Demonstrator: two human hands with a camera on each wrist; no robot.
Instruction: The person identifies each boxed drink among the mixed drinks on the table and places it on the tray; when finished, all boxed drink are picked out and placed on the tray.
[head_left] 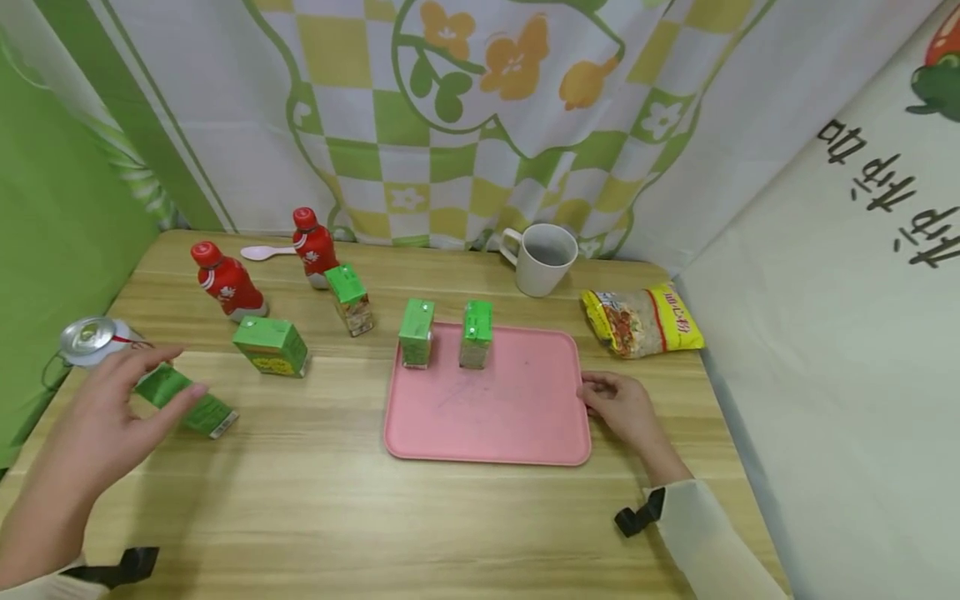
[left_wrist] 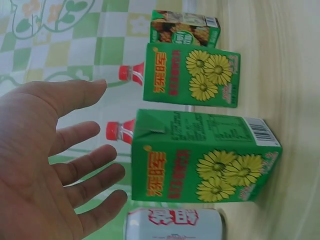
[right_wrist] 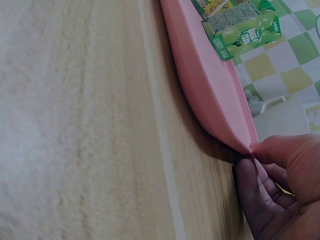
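Note:
My left hand point(head_left: 105, 429) hovers with spread fingers by the nearest green drink carton point(head_left: 202, 414), which stands at the table's left. In the left wrist view that carton point(left_wrist: 172, 172), printed with yellow flowers, stands just beyond the fingertips, and the palm holds nothing. A second flower-printed carton point(head_left: 272, 346) is behind it. At the right, my right hand point(head_left: 624, 410) pinches the right rim of a pink tray point(head_left: 517, 417) between thumb and fingers. Two small green drink cartons, one at the tray's back left point(head_left: 416, 335) and one beside it point(head_left: 476, 335), stand upright on it.
Two red bottles, one left point(head_left: 228, 283) and one further back point(head_left: 313, 247), stand near another juice carton point(head_left: 352, 302). A pink spoon point(head_left: 266, 252) lies behind them. A can point(head_left: 92, 340) stands far left. A white mug point(head_left: 543, 265) and yellow food bag point(head_left: 643, 321) are back right.

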